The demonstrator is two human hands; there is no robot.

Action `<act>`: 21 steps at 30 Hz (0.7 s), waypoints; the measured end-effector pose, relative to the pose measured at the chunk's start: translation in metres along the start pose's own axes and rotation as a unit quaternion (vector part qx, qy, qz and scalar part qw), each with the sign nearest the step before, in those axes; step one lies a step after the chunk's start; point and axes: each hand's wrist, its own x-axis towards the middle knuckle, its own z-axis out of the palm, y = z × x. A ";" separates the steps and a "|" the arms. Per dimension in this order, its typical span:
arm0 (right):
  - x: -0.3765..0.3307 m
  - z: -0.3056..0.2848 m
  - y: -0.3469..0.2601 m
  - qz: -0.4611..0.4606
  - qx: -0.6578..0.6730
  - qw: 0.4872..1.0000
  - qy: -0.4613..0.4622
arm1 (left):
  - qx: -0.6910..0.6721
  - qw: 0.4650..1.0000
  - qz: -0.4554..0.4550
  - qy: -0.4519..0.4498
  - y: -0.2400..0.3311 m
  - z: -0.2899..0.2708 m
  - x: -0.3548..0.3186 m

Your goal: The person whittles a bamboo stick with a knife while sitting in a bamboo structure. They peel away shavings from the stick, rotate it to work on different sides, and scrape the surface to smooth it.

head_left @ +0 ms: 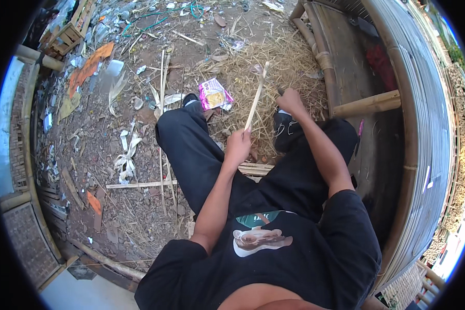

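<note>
1. Left hand (237, 146): fist closed, knuckles up, forearm extended forward from the lower edge, elbow bent.
2. Right hand (290, 101): fingers curled closed, reaching further forward than the left, forearm angled inward, arm nearly straight.

The stick (257, 98) in the left hand (237, 146) is pale yellow-tan, like the dry straw (274, 67) under the right hand (290, 99). Left of the hands lies a pink and yellow wrapper (214, 93). Trousers (191, 155) and shirt (305, 248) are black, the shirt printed brown, white and green.
</note>
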 end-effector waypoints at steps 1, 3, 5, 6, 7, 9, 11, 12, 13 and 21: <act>-0.021 -0.006 -0.020 -0.019 -0.040 0.999 -0.008 | 0.007 1.000 -0.001 0.005 -0.003 -0.001 -0.001; -0.045 -0.002 -0.031 -0.066 -0.050 0.997 0.001 | 0.012 1.000 0.011 0.009 -0.001 -0.001 -0.001; -0.047 0.009 -0.025 -0.152 -0.090 0.984 0.031 | 0.005 1.000 0.006 0.006 0.005 -0.001 -0.003; -0.048 0.008 -0.027 -0.154 -0.088 0.984 0.030 | 0.001 1.000 0.001 0.008 0.005 -0.003 -0.003; -0.048 0.007 -0.028 -0.174 -0.089 0.980 0.026 | 0.002 1.000 0.000 0.010 0.003 -0.002 -0.004; -0.052 -0.007 -0.032 -0.212 -0.098 0.972 0.018 | 0.027 0.998 0.043 0.043 0.000 0.001 -0.004; -0.029 0.003 -0.015 -0.256 -0.112 0.960 0.024 | 0.034 0.998 0.041 0.032 0.003 0.003 -0.006; -0.010 0.000 -0.004 -0.298 -0.129 0.945 0.029 | 0.038 0.998 0.038 0.019 0.008 0.005 -0.007; 0.021 -0.018 0.010 -0.205 -0.141 0.964 0.093 | 0.043 0.999 0.029 0.000 0.015 0.005 -0.009; 0.047 -0.024 -0.003 -0.038 -0.064 0.996 0.045 | 0.027 1.000 0.003 0.008 -0.001 0.003 -0.002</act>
